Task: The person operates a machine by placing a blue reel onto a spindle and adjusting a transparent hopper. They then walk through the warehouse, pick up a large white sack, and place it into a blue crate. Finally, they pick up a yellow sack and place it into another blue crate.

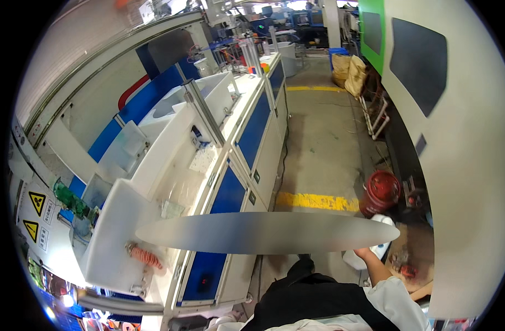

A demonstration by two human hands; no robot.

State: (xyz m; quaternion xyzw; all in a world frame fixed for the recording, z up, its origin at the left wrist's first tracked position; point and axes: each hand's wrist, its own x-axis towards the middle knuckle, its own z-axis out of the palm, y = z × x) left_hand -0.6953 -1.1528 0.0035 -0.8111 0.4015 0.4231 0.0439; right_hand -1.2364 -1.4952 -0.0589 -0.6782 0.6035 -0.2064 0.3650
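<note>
My right hand point(364, 252) shows in part at the lower right, below a white sleeve point(399, 298). Its fingers are mostly covered by a blurred grey oval band that crosses the picture, so their grip is hidden. Close beside this hand is a white plastic container point(380, 249), which looks like a jug and is partly hidden by the same band. Whether the hand touches or holds it, I cannot tell. My left hand is out of view. Black clothing point(313, 295) covers my front.
To my left runs a long white workbench with blue panels point(216, 193), white bins and an orange ribbed hose point(145, 256). A red bucket point(380, 192) stands on the right, by a large pale machine point(468, 165). Sacks point(354, 74) line the aisle farther off. A dark cable point(282, 165) lies along the bench.
</note>
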